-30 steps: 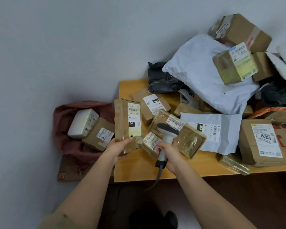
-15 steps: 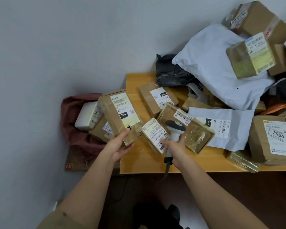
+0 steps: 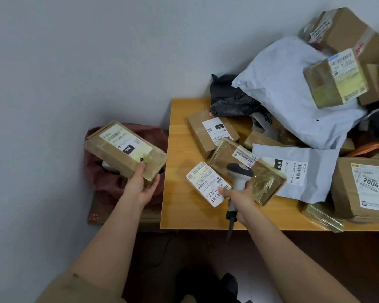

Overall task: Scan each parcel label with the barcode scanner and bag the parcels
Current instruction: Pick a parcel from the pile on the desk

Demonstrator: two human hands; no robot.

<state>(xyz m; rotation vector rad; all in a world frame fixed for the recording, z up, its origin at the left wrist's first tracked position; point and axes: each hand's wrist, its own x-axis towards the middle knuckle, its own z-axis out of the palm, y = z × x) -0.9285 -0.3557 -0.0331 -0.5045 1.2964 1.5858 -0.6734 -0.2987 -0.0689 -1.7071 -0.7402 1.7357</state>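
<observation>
- Since the earlier frames the brown parcel marked "060" (image 3: 125, 149) has swung left off the tabletop (image 3: 179, 211) and now hangs tilted over the dark red bag (image 3: 109, 182), label face up.
- Left hand (image 3: 141, 185) grips that parcel at its near right corner, thumb on the top face and fingers curled under it.
- Something white shows in the dark red bag just under the parcel; the bag sits on the floor against the wall, left of the tabletop.
- Right hand (image 3: 239, 197) is clenched round the handle of the grey-and-white barcode scanner (image 3: 239, 178), whose head points far and slightly left, with its cable hanging off the near edge of the tabletop.
- Just left of the scanner, a small parcel with a white barcode label (image 3: 208, 184) lies on the tabletop; the right hand's forefinger touches its near right edge.
- Behind the scanner lies a flat parcel wrapped in glossy tape (image 3: 265, 182), resting partly on a brown box labelled "010" (image 3: 210, 132).
- To the right, a white mailer with a "010" label (image 3: 300, 171) lies flat, and beside it a brown box marked "2004" (image 3: 359, 189).
- At the far right, a large pale grey mailer bag (image 3: 293, 95), a black bag (image 3: 230, 99) and more brown boxes are heaped together.
</observation>
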